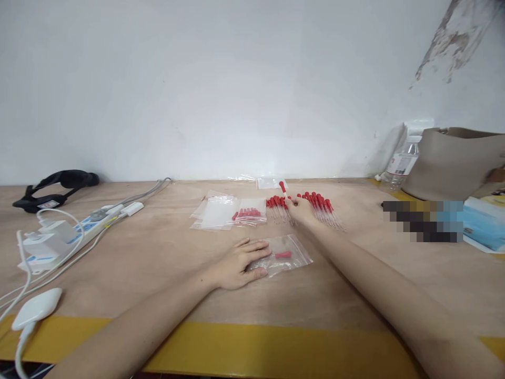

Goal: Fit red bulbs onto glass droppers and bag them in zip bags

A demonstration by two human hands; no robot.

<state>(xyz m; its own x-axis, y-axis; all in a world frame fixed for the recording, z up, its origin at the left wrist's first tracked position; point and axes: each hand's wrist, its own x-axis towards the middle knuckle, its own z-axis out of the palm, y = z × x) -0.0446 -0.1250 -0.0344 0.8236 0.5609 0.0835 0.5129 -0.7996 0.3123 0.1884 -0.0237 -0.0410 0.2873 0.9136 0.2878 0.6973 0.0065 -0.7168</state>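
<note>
My left hand (pixel 242 263) lies flat, fingers spread, on the left part of a clear zip bag (pixel 298 258). Inside or on that bag is one red rubber bulb (pixel 283 255); I cannot tell which. Farther out, my right hand (pixel 302 209) pinches a dropper (pixel 283 187) with a red bulb, its bulb end pointing up and away. Rows of red-bulbed droppers (pixel 321 205) lie on both sides of that hand, their clear tubes toward me. To their left, a bag with several red bulbs (pixel 248 213) lies beside a stack of flat clear bags (pixel 216 212).
A power strip (pixel 84 231) with white chargers and cables runs along the left, near a black headset strap (pixel 59 187). On the right are a plastic bottle (pixel 403 163), a grey-beige bag (pixel 453 163) and a blue mask (pixel 483 223). Yellow tape (pixel 236 347) lines the front edge.
</note>
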